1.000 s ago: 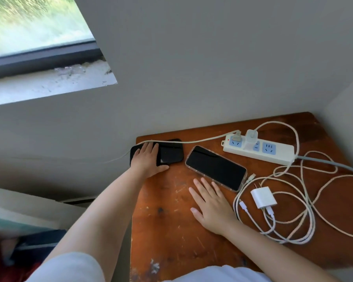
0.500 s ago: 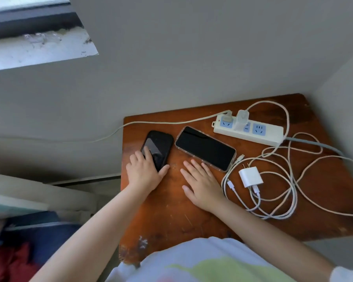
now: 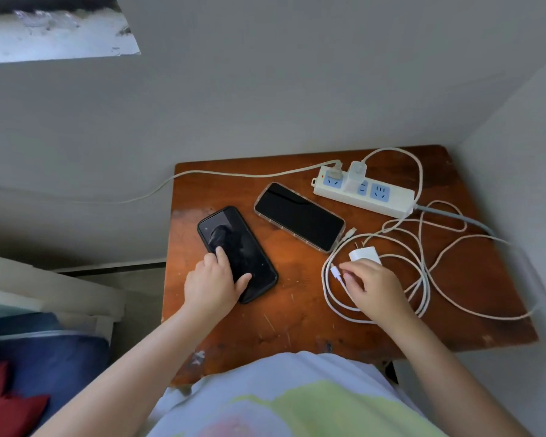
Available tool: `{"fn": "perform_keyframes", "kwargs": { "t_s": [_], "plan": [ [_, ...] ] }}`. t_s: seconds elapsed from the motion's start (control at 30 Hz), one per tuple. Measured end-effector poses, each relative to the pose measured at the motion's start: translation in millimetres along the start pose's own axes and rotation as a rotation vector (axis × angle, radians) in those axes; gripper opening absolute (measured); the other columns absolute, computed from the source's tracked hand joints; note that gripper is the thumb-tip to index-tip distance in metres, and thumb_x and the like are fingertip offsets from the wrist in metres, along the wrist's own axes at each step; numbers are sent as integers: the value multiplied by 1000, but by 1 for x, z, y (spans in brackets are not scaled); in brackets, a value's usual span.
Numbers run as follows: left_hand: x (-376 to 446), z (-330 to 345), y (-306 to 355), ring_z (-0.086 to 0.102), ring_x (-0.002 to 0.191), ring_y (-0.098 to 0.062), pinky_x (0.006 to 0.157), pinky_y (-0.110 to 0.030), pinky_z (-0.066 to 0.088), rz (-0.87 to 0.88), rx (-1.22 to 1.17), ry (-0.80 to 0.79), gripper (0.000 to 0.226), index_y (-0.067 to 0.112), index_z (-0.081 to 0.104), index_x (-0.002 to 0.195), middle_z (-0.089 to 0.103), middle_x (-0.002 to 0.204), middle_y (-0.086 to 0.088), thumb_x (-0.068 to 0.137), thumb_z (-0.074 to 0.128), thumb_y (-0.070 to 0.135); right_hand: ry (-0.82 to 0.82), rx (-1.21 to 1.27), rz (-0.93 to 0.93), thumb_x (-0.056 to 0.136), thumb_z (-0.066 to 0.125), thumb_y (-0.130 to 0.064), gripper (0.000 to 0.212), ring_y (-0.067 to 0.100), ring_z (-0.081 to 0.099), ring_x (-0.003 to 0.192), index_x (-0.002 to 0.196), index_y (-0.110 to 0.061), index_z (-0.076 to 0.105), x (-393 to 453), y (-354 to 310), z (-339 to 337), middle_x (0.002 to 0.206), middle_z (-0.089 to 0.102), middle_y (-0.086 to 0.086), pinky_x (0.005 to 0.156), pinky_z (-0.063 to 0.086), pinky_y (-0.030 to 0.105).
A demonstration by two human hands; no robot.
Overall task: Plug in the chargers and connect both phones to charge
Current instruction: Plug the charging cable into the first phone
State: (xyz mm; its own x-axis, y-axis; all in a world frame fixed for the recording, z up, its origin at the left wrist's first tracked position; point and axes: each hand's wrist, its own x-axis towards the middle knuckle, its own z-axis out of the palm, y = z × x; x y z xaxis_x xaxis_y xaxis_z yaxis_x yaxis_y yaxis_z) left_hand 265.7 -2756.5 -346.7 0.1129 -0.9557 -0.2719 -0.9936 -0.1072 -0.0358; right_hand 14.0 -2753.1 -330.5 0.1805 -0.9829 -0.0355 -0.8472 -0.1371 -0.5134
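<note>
My left hand (image 3: 213, 283) lies on the near end of the black, glossy smartphone (image 3: 237, 252), which sits flat and slanted on the scratched reddish-brown wooden table (image 3: 284, 313); my forefinger presses on its dark screen and my thumb rests spread out on the lower part of the glass, so the fingers are apart and pressed down on it rather than closed around it. Just beside it, toward the wall, lies the second, larger phone in a clear case (image 3: 299, 217), screen up and dark, with nothing plugged into it. My right hand (image 3: 374, 287) hovers over the loose loops of white charging cable (image 3: 423, 279), fingers curled downward, the tips just beside the cable's small white connector end (image 3: 336, 274); whether they actually pinch it I cannot tell. Right behind my knuckles the loose white square charger brick (image 3: 364, 256) lies on the table with its prongs pointing away from me, unplugged. At the back of the table the white power strip with blue sockets (image 3: 364, 192) lies slantwise; a white charger adapter (image 3: 356, 173) stands in it, and a flat plug (image 3: 337, 171) sits in the socket beside that one, its pale cord (image 3: 234, 175) running off the table's left edge along the wall. The right-most blue socket is free.
</note>
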Motion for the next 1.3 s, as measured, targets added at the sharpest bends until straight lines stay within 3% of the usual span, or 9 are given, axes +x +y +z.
{"fn": "perform_keyframes", "kwargs": {
  "t_s": [0.17, 0.23, 0.33, 0.5, 0.7, 0.83, 0.93, 1.07, 1.3],
  "plan": [
    [7, 5, -1, 43, 119, -40, 93, -46, 40, 221, -185, 180, 53, 2, 44, 126, 51, 126, -24, 86, 55, 34, -197, -198, 41, 69, 79, -27, 42, 27, 61, 96, 105, -10, 66, -35, 2, 8, 100, 68, 7, 87, 46, 42],
    [12, 10, 1, 26, 135, -34, 110, -46, 20, 345, -219, 174, 54, 6, 36, 133, 37, 142, -18, 89, 50, 34, -121, -221, -6, 51, 89, -19, 39, 27, 66, 72, 85, -9, 73, -42, 0, 15, 76, 69, 8, 71, 52, 46],
    [17, 18, 1, 10, 140, -25, 111, -36, -4, 402, -240, 159, 55, 15, 29, 138, 26, 149, -8, 91, 31, 43, -7, -213, -35, 48, 90, -7, 28, 23, 65, 57, 70, -9, 73, -44, -2, 19, 61, 66, 6, 60, 53, 42],
    [15, 24, 1, 13, 139, -24, 110, -36, -3, 381, -293, 189, 67, 14, 33, 136, 29, 147, -9, 83, 14, 51, 46, -251, -45, 57, 83, 1, 20, 24, 63, 57, 71, -6, 69, -47, 1, 23, 61, 64, 8, 59, 53, 38],
    [13, 26, 2, 12, 139, -22, 111, -34, -5, 358, -332, 196, 56, 15, 33, 136, 28, 148, -7, 86, 26, 40, 64, -264, 2, 55, 82, 5, 21, 25, 64, 60, 69, -4, 69, -50, -1, 26, 66, 66, 10, 54, 54, 35],
    [13, 27, 2, 14, 139, -22, 111, -34, -3, 356, -362, 230, 54, 13, 35, 135, 31, 146, -9, 87, 29, 37, 47, -262, 8, 50, 79, 15, 38, 32, 68, 78, 82, -3, 71, -45, -15, 29, 83, 71, 15, 65, 56, 43],
    [13, 29, 2, 15, 139, -23, 111, -34, -2, 353, -371, 238, 54, 12, 35, 135, 31, 146, -10, 87, 29, 37, 41, -240, -24, 60, 78, 7, 31, 32, 67, 84, 89, -2, 70, -29, -25, 31, 89, 72, 16, 70, 55, 43],
    [14, 29, 3, 15, 139, -23, 111, -35, -2, 355, -362, 242, 54, 12, 35, 134, 31, 146, -9, 87, 28, 36, 61, -264, 113, 90, 52, -18, 33, 26, 48, 115, 121, -8, 52, 12, -24, 31, 125, 57, 12, 92, 41, 37],
    [14, 30, 3, 9, 134, -16, 111, -37, 2, 361, -403, 271, 51, 12, 40, 132, 36, 143, -10, 87, 33, 33, -32, -377, 306, 83, 63, -19, 45, 26, 49, 107, 123, -11, 43, 55, -21, 25, 120, 53, 13, 85, 37, 36]
  ]
}}
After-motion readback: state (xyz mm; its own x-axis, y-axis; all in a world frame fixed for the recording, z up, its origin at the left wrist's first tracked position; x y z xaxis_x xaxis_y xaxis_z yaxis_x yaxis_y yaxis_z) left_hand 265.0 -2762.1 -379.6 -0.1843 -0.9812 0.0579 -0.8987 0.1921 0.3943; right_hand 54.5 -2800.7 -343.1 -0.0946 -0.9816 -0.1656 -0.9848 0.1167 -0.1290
